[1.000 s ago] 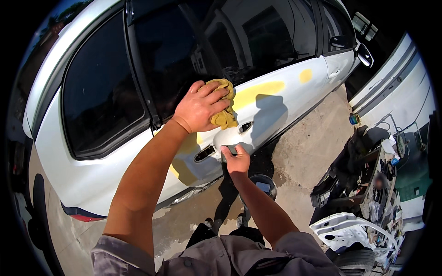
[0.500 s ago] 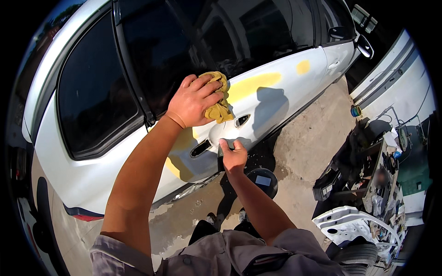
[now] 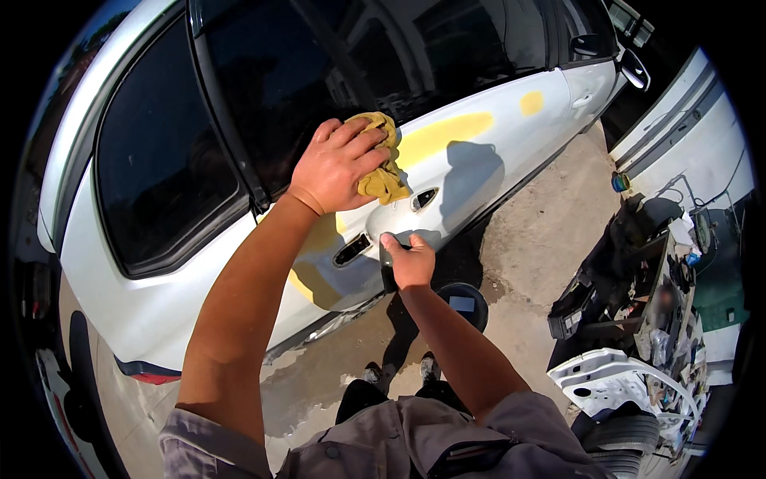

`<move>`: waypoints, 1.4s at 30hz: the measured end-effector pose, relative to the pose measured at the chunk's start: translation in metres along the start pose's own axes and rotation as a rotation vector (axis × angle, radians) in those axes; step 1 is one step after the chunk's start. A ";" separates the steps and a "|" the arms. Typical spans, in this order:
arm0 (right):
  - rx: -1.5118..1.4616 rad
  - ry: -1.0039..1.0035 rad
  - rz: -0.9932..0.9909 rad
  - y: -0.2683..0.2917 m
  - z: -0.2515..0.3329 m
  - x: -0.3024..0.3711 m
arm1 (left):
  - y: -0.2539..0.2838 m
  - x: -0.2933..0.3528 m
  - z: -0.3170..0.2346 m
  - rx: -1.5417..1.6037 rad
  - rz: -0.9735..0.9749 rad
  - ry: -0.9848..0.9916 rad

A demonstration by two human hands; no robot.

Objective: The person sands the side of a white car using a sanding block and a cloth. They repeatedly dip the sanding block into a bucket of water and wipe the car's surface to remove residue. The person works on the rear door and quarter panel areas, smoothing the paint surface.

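Note:
My left hand [image 3: 339, 164] is closed round a crumpled mustard-yellow cloth [image 3: 383, 172], which lies on the white car door [image 3: 519, 140] just under the window's lower edge. Lower and to the right, my right hand [image 3: 411, 259] is beside the door handle hollow. Its thumb and fingers pinch a dark flat piece [image 3: 388, 277], mostly hidden by the hand; its kind is unclear. Two dark openings show where a handle would sit, one left opening [image 3: 351, 249] and one right opening [image 3: 424, 199]. Yellow patches [image 3: 447, 137] mark the paint, some beneath my left arm.
On the wet concrete below stands a dark bucket [image 3: 467, 307] with a pale rectangle in it. To the right are a cluttered shelf unit [image 3: 638, 295], a loose white door panel [image 3: 606, 379] and stacked tires [image 3: 622, 439]. My shoes [image 3: 429, 367] are near the bucket.
The cloth and my left hand have shifted slightly up. My right hand has moved a little right and up, still pinching the dark piece. The view has shifted slightly too.

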State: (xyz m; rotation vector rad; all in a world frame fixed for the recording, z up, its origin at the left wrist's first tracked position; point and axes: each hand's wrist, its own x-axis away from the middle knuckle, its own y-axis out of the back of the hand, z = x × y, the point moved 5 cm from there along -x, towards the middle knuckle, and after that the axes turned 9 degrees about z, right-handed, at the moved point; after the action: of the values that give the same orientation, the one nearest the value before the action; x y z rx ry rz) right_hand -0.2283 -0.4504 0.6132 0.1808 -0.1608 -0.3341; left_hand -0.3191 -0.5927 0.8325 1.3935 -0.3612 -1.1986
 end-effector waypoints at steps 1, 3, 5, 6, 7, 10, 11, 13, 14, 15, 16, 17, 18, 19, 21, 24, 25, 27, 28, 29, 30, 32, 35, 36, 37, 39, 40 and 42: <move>0.243 0.115 -0.062 0.020 0.002 -0.013 | -0.001 -0.003 -0.002 0.008 -0.013 0.002; 0.463 0.000 0.019 0.038 0.042 -0.022 | 0.001 0.006 0.004 0.009 0.000 0.009; 0.603 0.052 -0.035 0.047 0.054 -0.026 | 0.001 0.006 0.005 0.021 -0.012 0.004; 0.540 0.066 -0.096 0.048 0.047 -0.026 | 0.000 0.004 0.003 0.031 -0.028 -0.002; 0.478 0.079 -0.155 0.046 0.035 -0.025 | 0.000 0.001 0.000 0.041 -0.042 -0.007; 0.403 0.039 -0.107 0.031 0.014 -0.016 | -0.001 -0.006 -0.001 0.052 -0.003 -0.015; 0.403 0.010 -0.043 0.023 0.009 -0.009 | -0.001 -0.003 -0.001 0.038 0.014 -0.005; 0.460 0.078 0.011 0.030 0.023 -0.014 | -0.001 0.004 0.001 0.008 0.032 0.011; 0.492 0.177 -0.030 0.035 0.032 -0.021 | -0.002 0.004 0.002 0.000 0.035 0.003; 0.527 0.281 -0.067 0.040 0.044 -0.028 | 0.001 0.003 0.001 -0.011 0.035 0.003; 0.605 0.354 -0.071 0.045 0.058 -0.036 | 0.001 0.001 0.001 -0.019 0.038 0.001; 0.677 0.519 -0.067 0.047 0.068 -0.042 | 0.001 -0.001 0.001 -0.010 0.024 -0.004; 0.736 0.681 -0.056 0.044 0.075 -0.045 | -0.001 0.002 0.002 -0.004 0.023 -0.007; 0.780 0.796 -0.030 0.044 0.088 -0.050 | -0.001 0.002 0.003 0.002 0.016 -0.007; 0.870 1.022 0.026 0.044 0.110 -0.052 | -0.001 0.002 0.003 0.013 -0.003 -0.001; 0.906 0.849 0.088 0.044 0.111 -0.056 | -0.003 0.001 0.003 0.017 -0.021 0.007; 0.942 0.706 0.126 0.044 0.100 -0.056 | -0.002 0.002 0.002 0.013 -0.023 0.011; 0.998 0.426 0.189 0.043 0.079 -0.050 | -0.004 0.003 0.001 0.030 -0.005 0.008; 1.007 0.476 0.203 0.041 0.085 -0.052 | -0.002 0.003 0.002 0.031 0.004 0.005; 1.014 0.526 0.216 0.041 0.093 -0.055 | -0.001 0.003 0.002 0.027 0.010 0.009; 1.026 0.564 0.222 0.042 0.099 -0.055 | -0.001 0.003 0.003 0.023 0.000 0.013; 1.014 0.708 0.146 0.040 0.111 -0.062 | -0.002 0.004 0.005 0.015 -0.018 0.021; 1.064 0.633 0.162 0.046 0.081 -0.059 | -0.005 0.003 0.003 0.024 -0.007 0.027; 1.078 0.642 0.183 0.044 0.085 -0.057 | -0.004 0.003 0.003 0.033 -0.010 0.024; 1.092 0.651 0.203 0.046 0.090 -0.057 | -0.004 0.002 0.002 0.042 -0.012 0.020; 1.081 0.740 0.188 0.043 0.110 -0.060 | -0.003 0.004 0.003 0.030 -0.013 0.024; 1.062 0.733 0.169 0.043 0.111 -0.061 | -0.003 0.005 0.004 0.027 -0.015 0.019; 1.029 0.725 0.133 0.042 0.111 -0.062 | -0.002 0.004 0.007 0.019 -0.025 0.017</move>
State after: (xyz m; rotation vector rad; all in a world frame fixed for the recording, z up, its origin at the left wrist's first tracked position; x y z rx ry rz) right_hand -0.2932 -0.4067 0.7217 1.2828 0.3924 -0.0090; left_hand -0.3244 -0.5991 0.8308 1.4270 -0.3449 -1.2060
